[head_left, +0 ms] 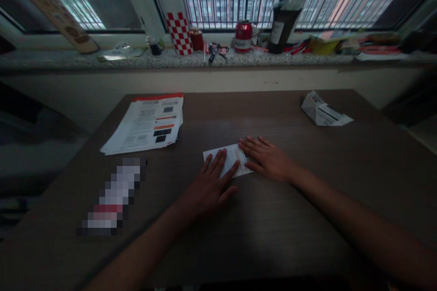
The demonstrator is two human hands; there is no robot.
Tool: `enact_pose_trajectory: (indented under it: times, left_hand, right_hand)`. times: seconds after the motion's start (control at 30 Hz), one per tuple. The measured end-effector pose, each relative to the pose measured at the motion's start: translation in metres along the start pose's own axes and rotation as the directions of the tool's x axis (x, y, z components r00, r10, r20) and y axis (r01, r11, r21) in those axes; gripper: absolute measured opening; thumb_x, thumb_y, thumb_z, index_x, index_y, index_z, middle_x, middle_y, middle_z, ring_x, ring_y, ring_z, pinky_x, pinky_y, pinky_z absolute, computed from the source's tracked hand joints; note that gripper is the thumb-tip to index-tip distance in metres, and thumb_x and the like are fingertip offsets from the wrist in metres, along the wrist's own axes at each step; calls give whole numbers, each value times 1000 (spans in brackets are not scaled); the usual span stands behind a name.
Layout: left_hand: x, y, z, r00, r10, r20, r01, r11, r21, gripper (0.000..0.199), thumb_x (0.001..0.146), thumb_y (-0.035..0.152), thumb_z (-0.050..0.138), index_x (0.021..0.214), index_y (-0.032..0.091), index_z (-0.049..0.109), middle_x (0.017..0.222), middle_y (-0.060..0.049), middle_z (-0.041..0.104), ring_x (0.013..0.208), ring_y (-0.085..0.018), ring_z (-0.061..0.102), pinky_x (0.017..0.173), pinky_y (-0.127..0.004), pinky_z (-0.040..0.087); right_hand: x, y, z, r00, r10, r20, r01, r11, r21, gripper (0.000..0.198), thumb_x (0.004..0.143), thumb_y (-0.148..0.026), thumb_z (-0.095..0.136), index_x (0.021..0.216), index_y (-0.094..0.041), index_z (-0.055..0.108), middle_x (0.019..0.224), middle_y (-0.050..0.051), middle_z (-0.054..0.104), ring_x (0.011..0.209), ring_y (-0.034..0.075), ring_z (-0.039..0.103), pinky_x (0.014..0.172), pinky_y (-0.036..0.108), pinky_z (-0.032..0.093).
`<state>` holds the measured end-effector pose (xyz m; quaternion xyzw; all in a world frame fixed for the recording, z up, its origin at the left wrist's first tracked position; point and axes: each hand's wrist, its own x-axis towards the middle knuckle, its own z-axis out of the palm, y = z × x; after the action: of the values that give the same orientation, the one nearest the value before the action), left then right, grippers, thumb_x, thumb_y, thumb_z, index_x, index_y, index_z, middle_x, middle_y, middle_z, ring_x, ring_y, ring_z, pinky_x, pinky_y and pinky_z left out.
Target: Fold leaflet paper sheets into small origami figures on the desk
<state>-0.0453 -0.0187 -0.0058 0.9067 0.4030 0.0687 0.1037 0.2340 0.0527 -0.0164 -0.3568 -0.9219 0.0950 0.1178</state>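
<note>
A small white piece of paper with faint print lies flat near the middle of the brown table. My left hand rests on its left and lower part, fingers spread and stretched out. At the paper's right edge lies my right hand, palm down with its fingers extended and the fingertips along that edge. Neither hand is closed around anything. Parts of the paper are hidden under the fingers.
On the table's back left is a stack of printed sheets. A pixelated object lies in front of it. Toward the back right stands a folded printed paper. A checkered bottle and a red can stand on the windowsill.
</note>
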Motion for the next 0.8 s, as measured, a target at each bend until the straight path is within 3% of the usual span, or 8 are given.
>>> enact_pose_trajectory:
  times: [0.3, 0.47, 0.57, 0.8]
  left_hand:
    - [14, -3, -15, 997, -80, 0, 80, 997, 5, 51, 112, 50, 41, 159, 32, 49, 178, -8, 19, 163, -36, 16, 130, -61, 23]
    - [28, 6, -23, 987, -150, -55, 154, 986, 66, 49, 111, 51, 39, 151, 30, 58, 167, -11, 43, 151, -35, 45, 121, -58, 41]
    - [38, 12, -22, 987, -152, -58, 156, 986, 60, 49, 111, 51, 38, 147, 26, 60, 160, -12, 53, 143, -34, 54, 116, -55, 48]
    - [53, 14, -14, 988, -126, -92, 130, 991, 40, 39, 103, 46, 61, 133, 21, 63, 154, -15, 57, 140, -35, 58, 109, -50, 56]
  right_hand:
    - [-4, 0, -3, 1000, 2, -24, -1, 998, 59, 60, 111, -47, 44, 167, -29, 33, 168, 10, 41, 158, 28, 34, 129, 60, 26]
    - [-21, 4, -13, 997, 63, -37, -60, 996, 73, 55, 111, -45, 43, 162, -24, 43, 169, 11, 41, 158, 30, 35, 128, 60, 29]
    - [-36, 4, -20, 996, 69, -52, -64, 994, 85, 50, 110, -44, 46, 157, -26, 51, 167, 10, 43, 157, 31, 36, 127, 62, 32]
    - [-55, -6, -20, 997, 58, -43, -52, 990, 134, 49, 109, -43, 50, 152, -20, 55, 162, 14, 51, 155, 31, 41, 127, 60, 33]
